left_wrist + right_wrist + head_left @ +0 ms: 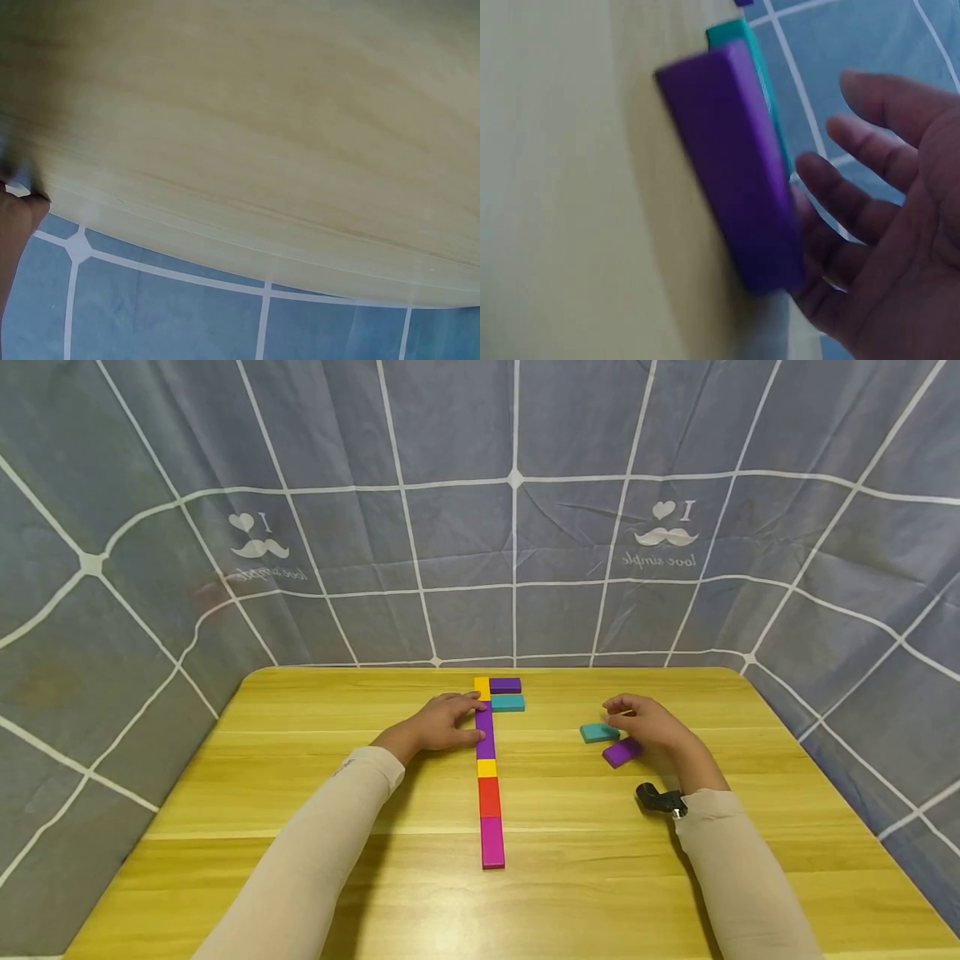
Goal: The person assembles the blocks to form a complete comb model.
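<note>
A straight column of flat coloured blocks runs down the middle of the table in the head view. My left hand [444, 722] lies at its left side, fingertips touching the upper yellow block [482, 687] and the purple stretch [485, 745] below it. To the right of the column's top sit a dark purple block [506, 686] and a teal block [507, 702]. Over on the right, my right hand [647, 722] hovers with loosely bent fingers beside a loose teal block [597, 733] and a loose purple block [622, 752]. In the right wrist view its fingers hold nothing.
Lower in the column come a small yellow block [487, 768], a red block [490, 797] and a magenta block [492, 843]. A black curved piece [657, 798] shows at the right wrist. Behind the wooden table [315, 785] hangs a grey checked curtain [465, 535].
</note>
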{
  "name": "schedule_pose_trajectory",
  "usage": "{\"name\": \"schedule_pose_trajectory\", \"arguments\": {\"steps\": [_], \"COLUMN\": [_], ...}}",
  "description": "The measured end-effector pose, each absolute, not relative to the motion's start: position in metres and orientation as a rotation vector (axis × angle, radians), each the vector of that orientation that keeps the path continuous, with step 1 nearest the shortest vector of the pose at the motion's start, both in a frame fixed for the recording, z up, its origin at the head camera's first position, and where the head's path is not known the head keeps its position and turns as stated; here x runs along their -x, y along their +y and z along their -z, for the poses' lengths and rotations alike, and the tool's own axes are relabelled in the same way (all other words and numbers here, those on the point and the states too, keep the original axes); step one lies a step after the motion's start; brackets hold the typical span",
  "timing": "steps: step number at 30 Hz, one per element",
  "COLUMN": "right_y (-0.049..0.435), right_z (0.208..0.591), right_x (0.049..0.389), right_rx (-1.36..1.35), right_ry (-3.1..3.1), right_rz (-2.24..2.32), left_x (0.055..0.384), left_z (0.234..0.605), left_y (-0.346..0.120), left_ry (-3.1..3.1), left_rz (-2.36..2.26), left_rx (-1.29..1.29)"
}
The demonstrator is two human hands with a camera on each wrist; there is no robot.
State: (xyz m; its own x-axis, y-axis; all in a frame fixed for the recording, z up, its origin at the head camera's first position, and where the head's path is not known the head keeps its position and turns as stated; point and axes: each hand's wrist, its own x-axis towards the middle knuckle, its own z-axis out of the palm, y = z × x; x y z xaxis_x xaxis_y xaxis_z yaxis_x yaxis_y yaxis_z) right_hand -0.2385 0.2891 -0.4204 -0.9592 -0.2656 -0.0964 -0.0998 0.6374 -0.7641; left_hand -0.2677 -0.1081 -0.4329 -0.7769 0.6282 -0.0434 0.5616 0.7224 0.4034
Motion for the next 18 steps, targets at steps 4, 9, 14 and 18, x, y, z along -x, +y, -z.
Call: {"name": "schedule_pose_trajectory", "arguments": {"steps": [4,9,14,18], "right_y": [0.2984,0.3015,0.2986,0.2925], "right_z": [0.4272,0.4305,0.4294,0.4238], "right_x": [0.2373,0.2368,0.2366,0.2324], "right_rx": [0.379,0.417,0.411,0.409], "right_ry": [2.607,2.569,2.572,2.591], "right_rz": [1.229,1.238,1.223,1.205], "left_x": [0.2672,0.2671,0.2665,0.2657], "left_z": [0.4332,0.4335,0.4319,0.4311], "left_y": [-0.1078,-0.1074,-0.1075,-0.1071], "left_ry": [2.747,2.748,2.744,2.742], "left_rz": [-0.570,-0.570,-0.580,-0.582], "left_rx": [-0.946,-0.941,-0.937,-0.937]}}
